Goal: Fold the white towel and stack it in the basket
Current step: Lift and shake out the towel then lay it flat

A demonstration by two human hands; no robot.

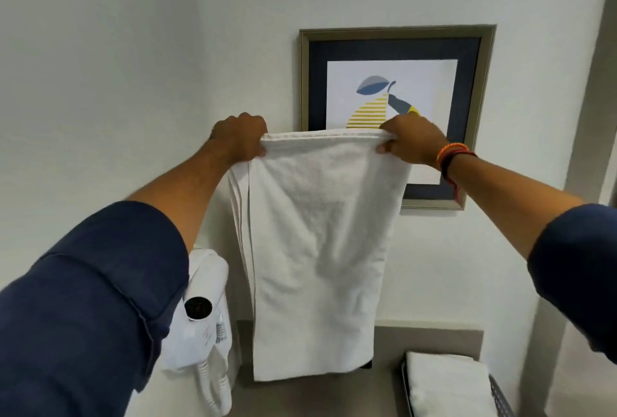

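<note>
A white towel (317, 243) hangs lengthwise in front of me, doubled over, with layered edges showing along its left side. My left hand (240, 139) pinches its top left corner and my right hand (410, 139) pinches its top right corner, both held up at arm's length. The towel's lower edge hangs just above the counter. A dark wire basket (499, 396) sits at the bottom right, holding a folded white towel (447, 386).
A framed picture (480, 82) hangs on the white wall behind the towel. A white wall-mounted hair dryer (203, 309) with a coiled cord sits at the lower left. A grey counter (394, 396) with a raised back ledge runs below.
</note>
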